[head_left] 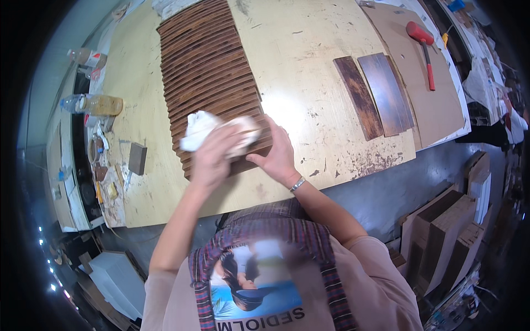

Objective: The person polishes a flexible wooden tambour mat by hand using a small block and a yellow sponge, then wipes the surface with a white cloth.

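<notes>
A long slatted panel of dark brown wood (210, 66) lies on the pale worktable (314, 94), its ridged strips running crosswise. My left hand (213, 155) presses a white cloth (200, 130) onto the near end of the panel. Hand and cloth are smeared by motion. At the panel's near right corner rests my right hand (277, 157), fingers stretched along the side edge and thumb spread toward the near edge. It touches the panel without closing round it.
Flat dark boards (383, 94) lie to the right, beside a red mallet (422, 41) on cardboard (397, 33). A small wood block (137, 158) sits left of the panel. Bottles (102, 105) stand at the left edge. Cardboard boxes (441, 237) are on the floor at right.
</notes>
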A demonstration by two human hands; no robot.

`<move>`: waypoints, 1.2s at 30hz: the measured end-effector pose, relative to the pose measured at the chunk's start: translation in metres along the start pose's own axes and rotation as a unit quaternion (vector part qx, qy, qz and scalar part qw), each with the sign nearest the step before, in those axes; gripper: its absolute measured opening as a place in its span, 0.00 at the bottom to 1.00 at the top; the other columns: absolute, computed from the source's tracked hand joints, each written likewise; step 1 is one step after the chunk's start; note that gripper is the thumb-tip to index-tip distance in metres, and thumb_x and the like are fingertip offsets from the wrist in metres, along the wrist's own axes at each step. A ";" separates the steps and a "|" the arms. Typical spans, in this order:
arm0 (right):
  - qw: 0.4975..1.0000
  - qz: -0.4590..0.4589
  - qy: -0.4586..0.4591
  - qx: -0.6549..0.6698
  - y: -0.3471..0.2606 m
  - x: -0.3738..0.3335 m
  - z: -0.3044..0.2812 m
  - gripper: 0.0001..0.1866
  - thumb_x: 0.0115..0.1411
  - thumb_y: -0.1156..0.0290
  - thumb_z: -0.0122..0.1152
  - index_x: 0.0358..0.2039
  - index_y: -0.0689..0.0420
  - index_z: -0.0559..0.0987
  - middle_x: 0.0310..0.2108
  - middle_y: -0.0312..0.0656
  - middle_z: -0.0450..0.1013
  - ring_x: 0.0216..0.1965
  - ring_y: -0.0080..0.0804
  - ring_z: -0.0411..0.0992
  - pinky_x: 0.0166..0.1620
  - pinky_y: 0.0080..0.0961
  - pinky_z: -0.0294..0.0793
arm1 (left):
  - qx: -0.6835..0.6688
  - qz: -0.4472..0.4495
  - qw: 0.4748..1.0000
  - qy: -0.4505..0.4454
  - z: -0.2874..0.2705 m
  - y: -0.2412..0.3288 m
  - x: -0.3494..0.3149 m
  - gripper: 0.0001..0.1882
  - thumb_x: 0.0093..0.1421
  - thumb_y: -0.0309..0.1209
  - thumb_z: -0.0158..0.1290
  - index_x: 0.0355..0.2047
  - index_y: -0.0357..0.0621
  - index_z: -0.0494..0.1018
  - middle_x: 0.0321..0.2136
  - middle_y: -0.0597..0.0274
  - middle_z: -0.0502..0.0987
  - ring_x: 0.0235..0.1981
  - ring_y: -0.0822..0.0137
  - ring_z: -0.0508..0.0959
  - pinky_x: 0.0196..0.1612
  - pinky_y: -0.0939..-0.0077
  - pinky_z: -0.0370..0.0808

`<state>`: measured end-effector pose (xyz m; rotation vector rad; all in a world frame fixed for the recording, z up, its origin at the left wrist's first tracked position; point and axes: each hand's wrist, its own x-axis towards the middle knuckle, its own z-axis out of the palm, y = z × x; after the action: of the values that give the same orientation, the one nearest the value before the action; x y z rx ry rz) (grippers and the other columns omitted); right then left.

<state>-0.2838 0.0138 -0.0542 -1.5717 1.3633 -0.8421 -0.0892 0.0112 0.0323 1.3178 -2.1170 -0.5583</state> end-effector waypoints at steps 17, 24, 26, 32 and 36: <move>0.996 -0.063 0.058 -0.020 -0.002 0.000 0.008 0.61 0.39 0.60 0.83 0.70 0.60 0.56 0.58 0.52 0.68 0.58 0.54 0.66 0.62 0.46 0.65 | 0.121 0.042 0.991 -0.032 0.010 0.000 -0.015 0.28 0.48 0.16 0.53 0.50 0.54 0.81 0.51 0.57 0.79 0.52 0.54 0.76 0.56 0.59 0.73; 0.997 -0.047 0.046 -0.035 0.000 0.001 -0.006 0.62 0.39 0.59 0.84 0.70 0.60 0.55 0.60 0.53 0.67 0.60 0.54 0.65 0.63 0.44 0.65 | 0.169 -0.131 0.971 0.105 -0.056 -0.051 -0.086 0.22 0.46 0.13 0.51 0.41 0.44 0.82 0.41 0.58 0.81 0.45 0.56 0.75 0.51 0.63 0.73; 0.996 -0.059 0.052 -0.032 -0.001 0.000 -0.002 0.61 0.39 0.59 0.84 0.70 0.60 0.56 0.59 0.54 0.68 0.59 0.54 0.66 0.62 0.44 0.65 | 0.172 -0.093 0.976 0.094 -0.048 -0.026 -0.054 0.22 0.46 0.13 0.50 0.40 0.44 0.82 0.39 0.59 0.80 0.42 0.56 0.75 0.49 0.63 0.72; 0.995 -0.070 0.063 -0.014 -0.007 -0.001 0.008 0.57 0.39 0.63 0.83 0.68 0.61 0.60 0.57 0.53 0.69 0.58 0.52 0.67 0.62 0.43 0.66 | 0.250 -0.256 0.914 0.191 -0.080 -0.099 -0.125 0.19 0.52 0.17 0.52 0.45 0.41 0.82 0.39 0.53 0.82 0.41 0.56 0.77 0.47 0.64 0.73; 0.994 -0.075 0.078 -0.025 -0.002 -0.001 0.001 0.57 0.39 0.64 0.82 0.68 0.61 0.60 0.57 0.52 0.69 0.57 0.51 0.67 0.64 0.44 0.64 | 0.018 -0.318 0.925 0.205 -0.098 -0.096 -0.114 0.17 0.57 0.26 0.61 0.47 0.38 0.81 0.38 0.57 0.84 0.41 0.63 0.82 0.48 0.72 0.76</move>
<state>-0.2820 0.0147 -0.0533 -1.6941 1.3980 -1.0486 0.0792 0.0694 0.0176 1.9573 -1.3466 -0.4404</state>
